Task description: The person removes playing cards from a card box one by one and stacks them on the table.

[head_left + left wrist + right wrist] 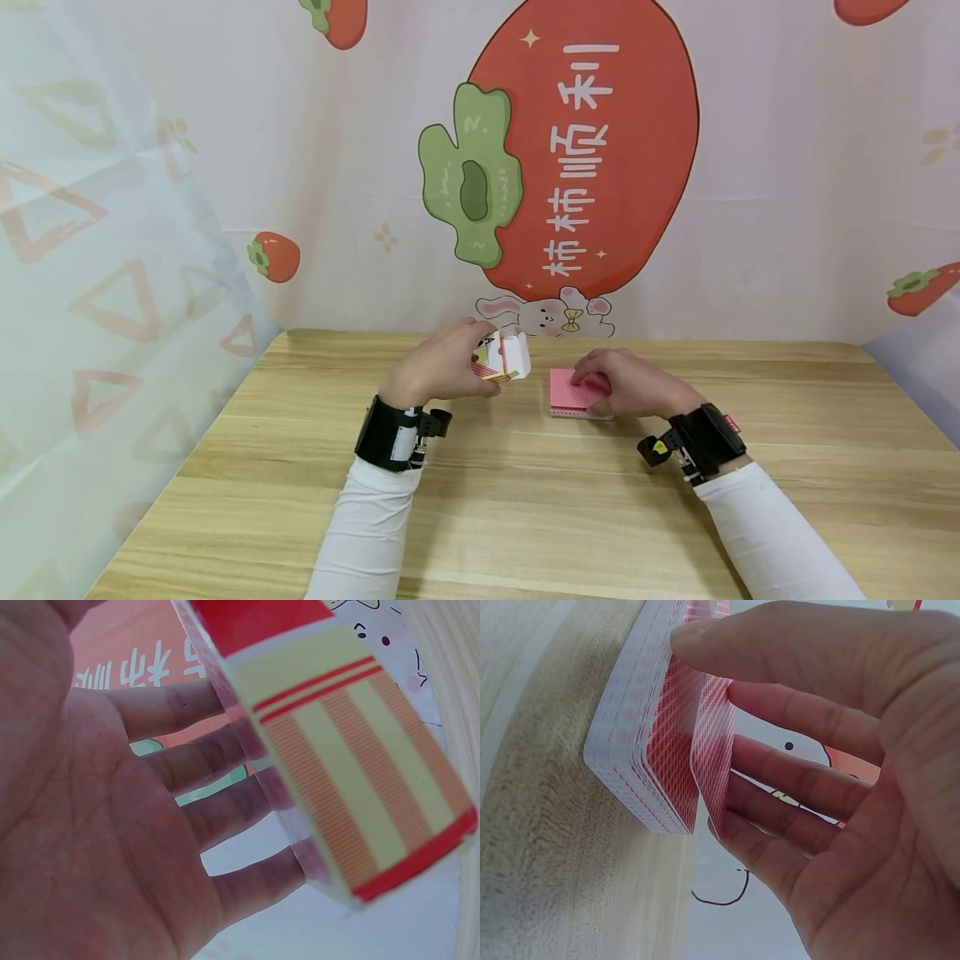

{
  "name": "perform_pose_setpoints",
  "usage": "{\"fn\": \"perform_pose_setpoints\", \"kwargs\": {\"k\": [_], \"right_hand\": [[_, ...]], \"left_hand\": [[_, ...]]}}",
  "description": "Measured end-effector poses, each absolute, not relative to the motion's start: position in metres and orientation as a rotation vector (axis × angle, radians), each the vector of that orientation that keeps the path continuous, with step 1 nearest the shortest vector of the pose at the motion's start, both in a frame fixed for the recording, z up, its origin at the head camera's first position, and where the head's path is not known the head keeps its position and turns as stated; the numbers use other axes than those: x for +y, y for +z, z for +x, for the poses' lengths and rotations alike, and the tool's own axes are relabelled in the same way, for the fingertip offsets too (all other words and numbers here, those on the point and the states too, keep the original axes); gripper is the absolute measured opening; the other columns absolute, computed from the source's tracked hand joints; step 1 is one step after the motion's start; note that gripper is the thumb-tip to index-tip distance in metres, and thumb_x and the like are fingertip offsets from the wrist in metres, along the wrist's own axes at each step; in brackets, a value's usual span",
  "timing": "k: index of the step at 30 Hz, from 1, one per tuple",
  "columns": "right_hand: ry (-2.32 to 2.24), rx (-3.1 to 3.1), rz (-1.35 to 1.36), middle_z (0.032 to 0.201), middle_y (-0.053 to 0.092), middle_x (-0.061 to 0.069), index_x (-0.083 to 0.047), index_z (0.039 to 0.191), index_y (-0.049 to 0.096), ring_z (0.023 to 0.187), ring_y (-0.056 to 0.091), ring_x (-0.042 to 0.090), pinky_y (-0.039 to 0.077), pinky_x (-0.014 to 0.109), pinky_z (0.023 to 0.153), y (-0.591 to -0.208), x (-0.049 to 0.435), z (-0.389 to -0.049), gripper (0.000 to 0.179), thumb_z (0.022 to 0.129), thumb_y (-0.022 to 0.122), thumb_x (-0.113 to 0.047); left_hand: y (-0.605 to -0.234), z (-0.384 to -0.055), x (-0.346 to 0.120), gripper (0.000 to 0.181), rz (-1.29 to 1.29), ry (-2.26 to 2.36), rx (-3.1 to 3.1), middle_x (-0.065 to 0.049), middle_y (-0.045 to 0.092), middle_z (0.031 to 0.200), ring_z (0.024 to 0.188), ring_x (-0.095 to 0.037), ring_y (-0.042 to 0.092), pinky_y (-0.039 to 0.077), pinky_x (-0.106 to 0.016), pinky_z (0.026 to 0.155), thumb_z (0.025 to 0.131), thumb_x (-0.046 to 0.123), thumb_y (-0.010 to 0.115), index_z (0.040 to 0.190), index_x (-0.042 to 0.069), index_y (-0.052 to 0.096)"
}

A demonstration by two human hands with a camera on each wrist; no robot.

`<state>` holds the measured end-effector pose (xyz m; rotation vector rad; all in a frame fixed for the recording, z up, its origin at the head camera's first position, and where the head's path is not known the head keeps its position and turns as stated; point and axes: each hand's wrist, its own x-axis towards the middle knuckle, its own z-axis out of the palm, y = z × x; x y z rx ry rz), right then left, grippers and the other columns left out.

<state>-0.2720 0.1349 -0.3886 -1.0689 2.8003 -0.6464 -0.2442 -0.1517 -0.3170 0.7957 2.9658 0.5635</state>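
My left hand (442,362) holds a playing-card box (514,355) above the table, its white flap open toward the right. In the left wrist view the striped side of the box (352,772) faces the camera, with the fingers straight along its far side. A deck of red-backed playing cards (630,750) lies on the table to the right of the box. Over the deck, my right hand (633,383) pinches a playing card (714,750) by its edges, thumb on the near side and fingertips on the far side. This card stands slightly apart from the deck at one end.
The wooden table (525,517) stretches under both arms. Behind its back edge hangs a cloth (765,192) printed with persimmons and a rabbit. Black camera bands (390,433) sit on both wrists.
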Motion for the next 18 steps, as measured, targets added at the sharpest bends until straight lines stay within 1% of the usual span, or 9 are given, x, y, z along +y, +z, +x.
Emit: {"fn": "perform_pose_setpoints", "kwargs": {"k": [8, 18], "right_hand": [[-0.640, 2.793, -1.029, 0.114, 0.056, -0.003, -0.021, 0.103, 0.066, 0.105, 0.049, 0.017, 0.041, 0.032, 0.085, -0.3887, 0.1333, -0.2710, 0.039, 0.066, 0.079, -0.026], [-0.639, 2.790, -1.030, 0.112, 0.057, -0.005, -0.023, 0.102, 0.066, 0.103, 0.049, 0.015, 0.041, 0.031, 0.084, -0.3895, 0.1332, -0.2713, 0.040, 0.065, 0.080, -0.027]], "left_hand": [[-0.3169, -0.2444, -0.1515, 0.067, 0.814, 0.555, 2.967, 0.006, 0.051, 0.097, 0.091, -0.012, 0.046, 0.039, -0.024, 0.075, 0.064, 0.033, 0.075, 0.123, 0.012, 0.051], [-0.3168, -0.2437, -0.1511, 0.070, 0.804, 0.549, 2.968, 0.005, 0.051, 0.100, 0.092, -0.012, 0.045, 0.039, -0.024, 0.076, 0.064, 0.034, 0.076, 0.125, 0.011, 0.050]]}}
